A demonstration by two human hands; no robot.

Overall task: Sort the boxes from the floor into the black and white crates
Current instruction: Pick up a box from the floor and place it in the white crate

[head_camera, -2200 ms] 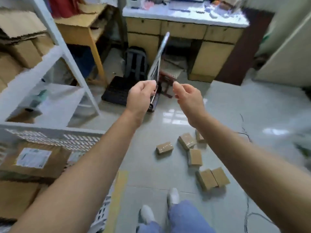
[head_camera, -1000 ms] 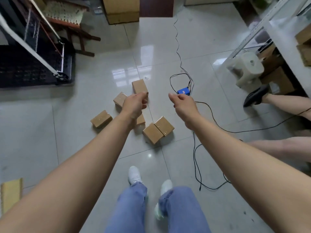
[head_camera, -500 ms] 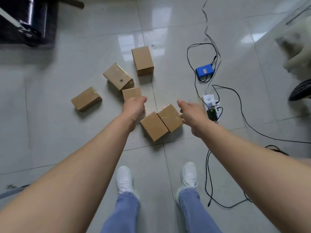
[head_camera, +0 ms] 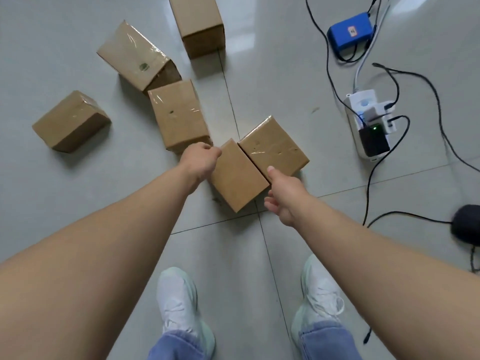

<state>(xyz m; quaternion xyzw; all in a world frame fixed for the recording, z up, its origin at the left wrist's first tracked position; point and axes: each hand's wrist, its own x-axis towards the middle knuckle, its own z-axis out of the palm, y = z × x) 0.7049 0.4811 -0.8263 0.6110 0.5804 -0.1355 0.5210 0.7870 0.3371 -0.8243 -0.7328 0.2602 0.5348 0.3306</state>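
Several taped brown cardboard boxes lie on the grey tiled floor. The nearest box (head_camera: 237,175) lies side by side with a second box (head_camera: 272,146). My left hand (head_camera: 201,159) is at the nearest box's far left corner, fingers loosely curled; I cannot tell whether it touches the box. My right hand (head_camera: 283,196) is at that box's right edge, thumb straight along the seam between the two boxes, fingers relaxed. Further out lie a box (head_camera: 179,115), a tilted box (head_camera: 137,55), a box at the left (head_camera: 70,120) and one at the top (head_camera: 197,22). No crate is in view.
A white power strip (head_camera: 368,123) with plugs, a blue device (head_camera: 350,31) and black cables (head_camera: 374,178) lie on the floor to the right. A dark object (head_camera: 466,224) sits at the right edge. My white shoes (head_camera: 181,305) stand just below the boxes.
The view has swung from the shelves and desk down to the floor. Both hands have come down to the nearest box, one on each side of it.
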